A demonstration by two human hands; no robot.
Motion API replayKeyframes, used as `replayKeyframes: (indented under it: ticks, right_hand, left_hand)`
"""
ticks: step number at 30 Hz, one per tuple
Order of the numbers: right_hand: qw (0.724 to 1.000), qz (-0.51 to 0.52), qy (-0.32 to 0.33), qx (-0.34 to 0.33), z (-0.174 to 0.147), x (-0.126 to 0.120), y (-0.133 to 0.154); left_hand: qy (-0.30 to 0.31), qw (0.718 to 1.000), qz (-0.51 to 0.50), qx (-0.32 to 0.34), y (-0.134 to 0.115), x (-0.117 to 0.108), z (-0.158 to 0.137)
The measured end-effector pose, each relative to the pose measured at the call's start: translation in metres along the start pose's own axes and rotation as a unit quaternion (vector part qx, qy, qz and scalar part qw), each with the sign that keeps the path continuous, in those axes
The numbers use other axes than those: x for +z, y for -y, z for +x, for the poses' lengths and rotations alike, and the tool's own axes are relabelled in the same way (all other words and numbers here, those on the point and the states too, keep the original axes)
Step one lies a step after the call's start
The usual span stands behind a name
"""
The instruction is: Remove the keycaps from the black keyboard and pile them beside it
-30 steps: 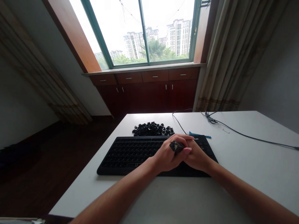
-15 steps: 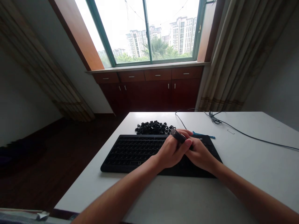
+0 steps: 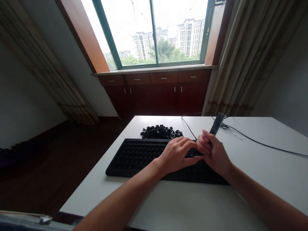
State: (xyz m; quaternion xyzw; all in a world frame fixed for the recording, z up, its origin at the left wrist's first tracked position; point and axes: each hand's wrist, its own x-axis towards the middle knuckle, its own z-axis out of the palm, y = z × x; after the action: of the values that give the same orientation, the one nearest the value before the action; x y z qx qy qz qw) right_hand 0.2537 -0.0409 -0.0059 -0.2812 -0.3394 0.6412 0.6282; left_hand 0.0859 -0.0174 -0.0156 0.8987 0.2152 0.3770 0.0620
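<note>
Head view: tool (image 3: 217, 124) is gripped in right hand (image 3: 215, 156), fingers curled; onto keyboard (image 3: 139, 155) beneath them, it could be dropped if bumped by left hand (image 3: 176, 152), with thumb spread.

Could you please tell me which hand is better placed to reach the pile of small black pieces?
Probably the left hand: it is nearer the pile and appears to hold nothing, while the right hand grips a dark, stick-like object.

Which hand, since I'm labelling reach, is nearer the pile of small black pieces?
Left. The left hand is over the keyboard, on the near side of the pile, toward its right end; the right hand is farther right, gripping a dark tool.
</note>
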Motion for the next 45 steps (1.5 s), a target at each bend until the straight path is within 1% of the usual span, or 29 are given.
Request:
replayKeyframes:
  ticks: [3, 11, 13, 15, 17, 19, 22, 25, 28, 32, 37, 40, 42, 45]
  right_hand:
    - [0.999, 0.030, -0.026, 0.015, -0.001, 0.002, 0.000]
    - [0.994, 0.093, -0.039, 0.052, 0.000, 0.002, 0.002]
    - [0.994, 0.086, -0.042, 0.047, 0.000, 0.002, 0.002]
    - [0.996, 0.066, -0.050, 0.015, 0.002, 0.000, 0.001]
    - [0.997, 0.036, -0.058, -0.032, 0.004, -0.003, 0.001]
    - [0.996, 0.001, -0.063, -0.068, 0.007, -0.007, 0.002]
    - [0.993, -0.039, -0.069, -0.093, 0.009, -0.010, 0.004]
    - [0.990, -0.058, -0.076, -0.100, 0.007, -0.010, 0.005]
    - [0.988, -0.081, -0.084, -0.099, 0.004, -0.008, 0.003]
    - [0.980, -0.146, -0.090, -0.104, 0.001, -0.008, 0.000]
    - [0.958, -0.231, -0.100, -0.136, 0.001, -0.013, -0.003]
    - [0.947, -0.275, -0.093, -0.138, 0.000, -0.013, -0.002]
    - [0.944, -0.290, -0.089, -0.129, -0.001, -0.012, -0.001]
    - [0.940, -0.309, -0.082, -0.119, -0.002, -0.010, 0.001]
  left_hand:
    - [0.031, 0.999, 0.025, 0.017, -0.001, 0.002, -0.001]
    - [0.034, 0.996, 0.029, 0.075, -0.005, -0.005, 0.000]
    - [0.022, 0.996, 0.028, 0.078, -0.003, -0.007, 0.001]
    - [0.006, 0.997, 0.020, 0.071, 0.000, -0.010, 0.002]
    - [-0.011, 0.998, 0.010, 0.053, 0.007, -0.014, 0.003]
    - [-0.026, 0.999, 0.017, 0.013, 0.016, -0.020, 0.003]
    - [-0.039, 0.992, 0.081, -0.089, 0.030, -0.030, 0.002]
    - [-0.015, 0.972, 0.155, -0.174, 0.043, -0.037, -0.001]
    - [0.000, 0.960, 0.182, -0.210, 0.053, -0.039, -0.006]
    - [0.013, 0.954, 0.192, -0.232, 0.061, -0.038, -0.012]
    - [0.014, 0.953, 0.194, -0.232, 0.061, -0.037, -0.012]
    - [0.012, 0.958, 0.185, -0.218, 0.055, -0.036, -0.008]
    - [0.010, 0.970, 0.155, -0.186, 0.047, -0.035, -0.004]
    - [0.010, 0.991, 0.070, -0.116, 0.030, -0.030, 0.001]
